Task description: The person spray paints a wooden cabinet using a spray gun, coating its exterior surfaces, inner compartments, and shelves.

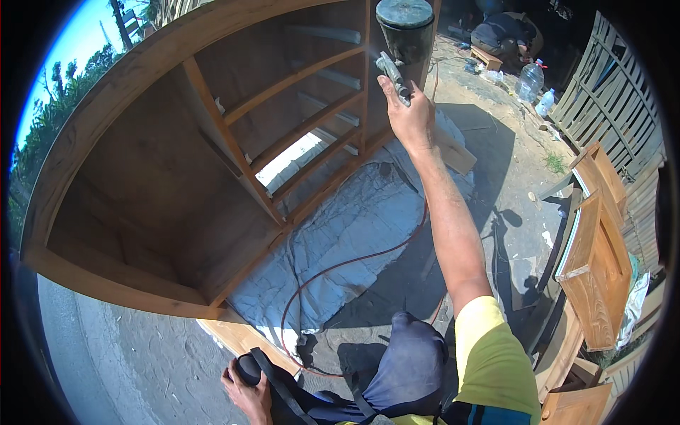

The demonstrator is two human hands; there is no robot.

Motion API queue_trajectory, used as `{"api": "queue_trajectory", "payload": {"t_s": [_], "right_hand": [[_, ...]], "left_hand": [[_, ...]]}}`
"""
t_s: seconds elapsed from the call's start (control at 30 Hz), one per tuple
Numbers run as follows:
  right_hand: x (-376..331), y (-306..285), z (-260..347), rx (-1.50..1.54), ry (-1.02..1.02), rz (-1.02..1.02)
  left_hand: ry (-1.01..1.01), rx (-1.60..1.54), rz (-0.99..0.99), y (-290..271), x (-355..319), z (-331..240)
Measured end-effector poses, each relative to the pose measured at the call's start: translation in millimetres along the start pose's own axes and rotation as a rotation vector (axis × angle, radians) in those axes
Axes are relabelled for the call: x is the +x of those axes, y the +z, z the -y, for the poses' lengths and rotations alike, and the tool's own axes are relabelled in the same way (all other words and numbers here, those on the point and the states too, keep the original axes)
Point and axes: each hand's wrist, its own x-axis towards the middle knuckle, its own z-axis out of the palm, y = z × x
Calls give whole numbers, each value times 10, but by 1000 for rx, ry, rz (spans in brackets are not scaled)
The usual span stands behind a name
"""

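An outdoor yard in bright sun, hard shadows on the concrete ground [510, 177]. A crumpled grey sheet [354, 241] lies spread there. Wooden drawers [595, 269] stand by a slatted fence [609, 92]; trees [49, 120] under blue sky.

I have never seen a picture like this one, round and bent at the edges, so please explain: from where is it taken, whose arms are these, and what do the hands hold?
The camera is worn on a person's head and looks down, so the arms are the person's own. Its wide lens bends straight edges. The right hand, stretched forward, grips a spray gun with a dark cup on top, pointed at a large wooden cabinet with open shelves. A thin reddish hose curves over the ground below the raised arm. The left hand, low by the knee, rests on a small dark round thing that I cannot identify. A grey sheet lies under the cabinet. Smaller wooden cabinet parts stand at the right.
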Motion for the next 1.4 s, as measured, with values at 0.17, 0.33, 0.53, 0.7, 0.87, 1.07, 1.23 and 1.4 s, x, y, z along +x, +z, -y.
{"api": "queue_trajectory", "payload": {"t_s": [0.17,0.33,0.53,0.7,0.87,1.07,1.23,1.4], "right_hand": [[391,-22,531,46,-80,-102],[511,-83,636,22,64,-173],[40,-106,876,263,34,-58],[-480,-139,1251,475,-38,46],[-908,-212,1716,438,-134,238],[-1294,-22,2064,764,-410,252],[-1189,-194,2299,414,-313,58],[-1396,-130,2639,576,-226,273]], "left_hand": [[5,20,-4,-42,10,105],[3,19,7,-53,50,120],[-16,39,-16,-42,138,223],[-29,30,16,-91,159,192],[-44,41,38,-134,137,202],[-24,20,-6,-139,129,220],[-16,41,-31,-156,150,281],[-22,73,-96,-112,125,418]]}}
